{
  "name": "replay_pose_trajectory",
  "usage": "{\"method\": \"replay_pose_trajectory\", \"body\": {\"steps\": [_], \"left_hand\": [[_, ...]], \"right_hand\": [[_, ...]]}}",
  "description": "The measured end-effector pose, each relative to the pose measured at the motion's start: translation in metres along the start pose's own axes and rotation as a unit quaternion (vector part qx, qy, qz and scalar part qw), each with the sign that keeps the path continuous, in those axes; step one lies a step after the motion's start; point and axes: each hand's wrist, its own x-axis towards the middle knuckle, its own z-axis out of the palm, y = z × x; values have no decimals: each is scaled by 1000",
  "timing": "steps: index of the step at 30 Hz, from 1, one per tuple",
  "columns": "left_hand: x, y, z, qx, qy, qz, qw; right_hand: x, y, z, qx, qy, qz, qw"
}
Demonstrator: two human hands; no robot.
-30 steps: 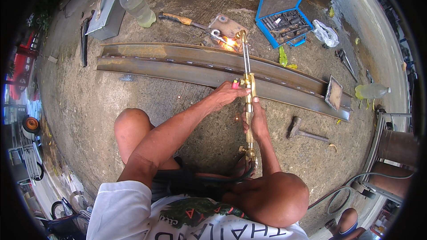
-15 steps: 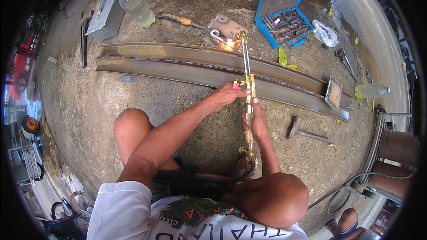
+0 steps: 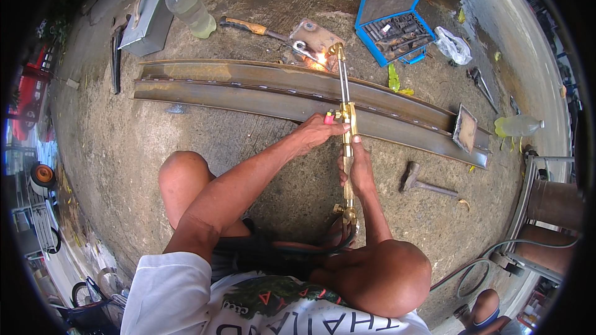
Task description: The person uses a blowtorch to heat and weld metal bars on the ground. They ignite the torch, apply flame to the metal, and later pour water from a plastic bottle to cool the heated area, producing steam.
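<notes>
A brass cutting torch (image 3: 348, 177) points away from me, with its head over a small rusty steel plate (image 3: 318, 35) on the concrete. Bright orange flame and sparks glow beside the torch head. My left hand (image 3: 318, 133) is closed round the torch's front body, close to a valve and a small pink-red item. Farther back, my right hand (image 3: 360, 167) wraps the handle with its thumb along the side. Under the torch's tube lies a long steel beam (image 3: 236, 90) running from left to right. A tool with a wooden handle (image 3: 247, 26) reaches to the plate's left side.
A hammer (image 3: 428, 184) lies right of my hands. A square plate (image 3: 465, 129) leans on the beam's right end. Beyond are a blue socket set case (image 3: 366, 40), a grey metal box (image 3: 149, 22) and a red-capped bottle (image 3: 188, 9). Hoses (image 3: 481, 267) trail right, toward a cylinder cart (image 3: 540, 211).
The glow at the torch tip has shifted and changed shape slightly. Both hands and the torch stay in nearly the same place.
</notes>
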Motion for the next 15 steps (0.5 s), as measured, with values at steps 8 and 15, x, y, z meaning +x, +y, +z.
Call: {"method": "replay_pose_trajectory", "body": {"steps": [8,15], "left_hand": [[2,-2,-1,14,2,-13,1000],[1,2,1,18,3,-23,1000]], "right_hand": [[0,-1,1,0,-1,-3,1000],[1,1,-1,1,0,-9,1000]]}}
